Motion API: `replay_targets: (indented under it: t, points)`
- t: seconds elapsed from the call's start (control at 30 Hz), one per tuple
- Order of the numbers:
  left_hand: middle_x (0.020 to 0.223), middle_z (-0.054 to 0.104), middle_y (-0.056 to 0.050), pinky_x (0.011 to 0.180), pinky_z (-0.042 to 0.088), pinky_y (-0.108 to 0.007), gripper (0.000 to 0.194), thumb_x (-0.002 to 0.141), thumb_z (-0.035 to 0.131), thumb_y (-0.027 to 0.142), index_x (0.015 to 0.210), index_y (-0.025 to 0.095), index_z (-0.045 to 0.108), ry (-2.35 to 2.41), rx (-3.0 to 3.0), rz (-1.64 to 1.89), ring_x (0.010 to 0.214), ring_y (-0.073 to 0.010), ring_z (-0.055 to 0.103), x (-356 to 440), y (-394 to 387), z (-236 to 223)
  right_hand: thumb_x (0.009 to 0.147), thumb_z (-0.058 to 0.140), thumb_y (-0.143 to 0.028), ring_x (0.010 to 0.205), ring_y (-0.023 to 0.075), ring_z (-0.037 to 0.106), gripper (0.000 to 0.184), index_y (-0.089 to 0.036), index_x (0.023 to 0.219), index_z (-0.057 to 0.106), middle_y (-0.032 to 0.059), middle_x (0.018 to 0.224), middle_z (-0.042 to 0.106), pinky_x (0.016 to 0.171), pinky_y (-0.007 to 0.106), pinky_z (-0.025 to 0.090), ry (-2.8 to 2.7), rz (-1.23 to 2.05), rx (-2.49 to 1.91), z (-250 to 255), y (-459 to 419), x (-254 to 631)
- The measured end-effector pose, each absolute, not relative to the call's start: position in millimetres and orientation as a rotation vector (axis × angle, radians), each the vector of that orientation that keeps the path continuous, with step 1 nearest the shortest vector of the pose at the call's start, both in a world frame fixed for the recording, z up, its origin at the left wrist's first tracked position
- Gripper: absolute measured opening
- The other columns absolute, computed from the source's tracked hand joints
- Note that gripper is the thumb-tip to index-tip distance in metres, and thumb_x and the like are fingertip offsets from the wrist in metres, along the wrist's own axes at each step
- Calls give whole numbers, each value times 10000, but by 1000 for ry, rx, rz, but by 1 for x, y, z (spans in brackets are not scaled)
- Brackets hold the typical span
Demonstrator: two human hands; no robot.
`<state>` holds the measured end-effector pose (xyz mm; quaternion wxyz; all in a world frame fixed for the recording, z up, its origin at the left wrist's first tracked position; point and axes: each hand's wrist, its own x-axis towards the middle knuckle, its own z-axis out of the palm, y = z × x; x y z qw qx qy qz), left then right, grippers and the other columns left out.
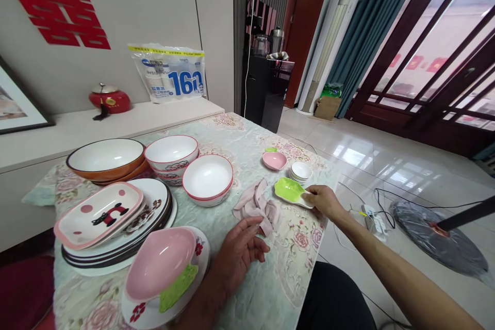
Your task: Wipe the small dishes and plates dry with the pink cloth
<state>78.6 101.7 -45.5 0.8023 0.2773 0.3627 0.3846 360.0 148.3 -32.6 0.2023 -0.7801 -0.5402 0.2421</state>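
Note:
My right hand reaches to the table's right edge and pinches the rim of a green leaf-shaped dish. My left hand rests on the floral tablecloth with fingers loosely apart, its fingertips touching a crumpled pink cloth. By my left wrist a pink bowl and a green leaf dish lie on a white flowered plate.
A stack of small white saucers and a pink dish sit past the green dish. Red-rimmed white bowls, an orange-rimmed bowl and stacked plates fill the left. On the floor right lie a power strip and a fan base.

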Motion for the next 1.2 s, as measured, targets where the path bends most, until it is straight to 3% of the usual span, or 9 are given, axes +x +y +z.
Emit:
replay_targets:
  t: [0.1,0.17,0.3,0.5,0.7,0.83,1.03,1.13,1.2]
  points:
    - [880,605,-35,516,407,-250,535,657,792,442,1063,142,613,784,591,826,613,-133,630,79,102,-47,767,598,-342,527,155,531,300,-203,511,527,13,533,565,537,272,340,-1643,614,-2221,-19,148,362]
    - [890,593,-27,513,406,-248,532,658,790,451,1060,149,616,791,587,828,616,-130,633,79,103,-49,793,625,-385,578,185,559,339,-201,515,566,62,587,616,561,291,334,-1809,381,-2324,0,152,365]
    - [899,577,-15,507,404,-245,511,662,791,444,1053,165,616,792,581,827,621,-130,643,80,103,-51,908,491,-319,758,234,636,273,-201,826,723,110,828,725,616,301,359,-2001,-171,-2319,43,188,360]
    - [868,582,-15,500,405,-246,488,681,777,438,1049,163,615,783,570,823,605,-128,631,80,103,-52,883,513,-177,1012,237,639,300,-183,1086,734,111,1127,718,768,265,415,-2193,-66,-2239,45,287,330]
    - [868,580,-23,485,397,-244,456,689,765,419,1040,171,612,766,559,815,597,-130,628,81,105,-57,835,628,-156,1175,233,577,526,-226,1355,582,101,1369,595,913,246,421,-2420,136,-2093,9,341,313]
    - [860,572,-23,473,390,-251,469,680,769,435,1034,174,607,771,540,814,578,-135,624,82,106,-59,817,624,-149,1125,225,613,497,-265,1301,622,78,1276,654,897,254,438,-2440,227,-2085,-2,351,313]
    - [883,561,-20,474,400,-256,491,661,771,438,1035,162,613,777,544,816,593,-140,629,81,105,-55,733,718,-227,920,286,685,227,-117,928,749,161,950,733,731,294,498,-2040,260,-2389,-5,355,349]
    - [880,558,-18,478,400,-252,498,663,773,441,1041,159,614,777,548,817,595,-135,627,80,104,-55,746,733,-231,688,232,683,163,-76,796,735,123,702,709,595,275,496,-1766,353,-2483,-9,346,378]
    - [890,564,-21,489,405,-251,492,674,771,439,1047,160,614,774,550,817,603,-132,627,80,104,-55,787,732,-234,647,196,666,170,-70,830,723,104,703,705,574,267,507,-1617,382,-2471,-14,336,396]
